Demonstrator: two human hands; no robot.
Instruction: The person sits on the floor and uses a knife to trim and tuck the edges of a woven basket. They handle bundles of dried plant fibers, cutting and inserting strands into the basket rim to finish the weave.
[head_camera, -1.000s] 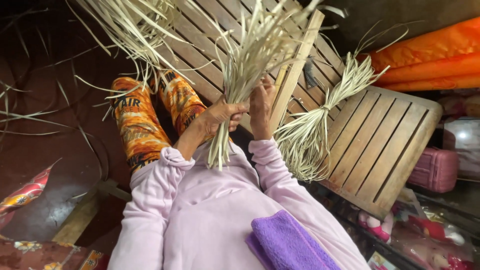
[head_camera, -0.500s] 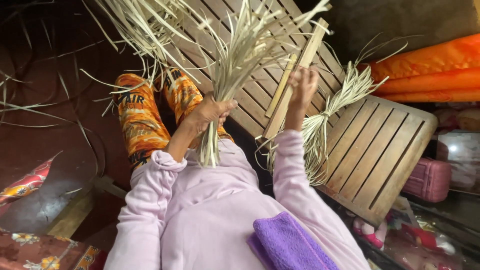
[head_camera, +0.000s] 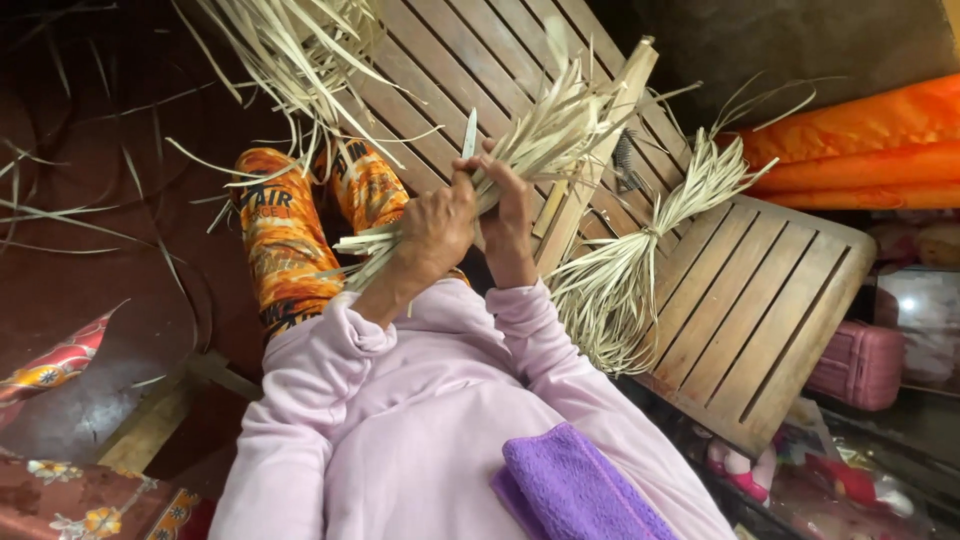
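Observation:
Both hands grip one bundle of dried pale leaf strips (head_camera: 540, 135) over my lap. My left hand (head_camera: 438, 228) is wrapped around its lower part, where the cut ends stick out to the left. My right hand (head_camera: 512, 205) clasps it just beside, fingers curled over the strips. The bundle leans up and to the right. A thin pale blade-like piece (head_camera: 469, 134) stands up above my fingers; which hand holds it I cannot tell. A long wooden stick (head_camera: 600, 150) lies just behind the bundle.
A slatted wooden board (head_camera: 760, 300) slopes away to the right, with a tied sheaf of strips (head_camera: 640, 260) on it. Loose strips (head_camera: 300, 50) hang at the top left. Orange cloth (head_camera: 860, 140), a pink case (head_camera: 860, 365) and a purple cloth (head_camera: 580, 490) lie around.
My right hand, raised by the stick half a second ago, has come back onto the bundle. The bundle has tipped from upright to leaning right.

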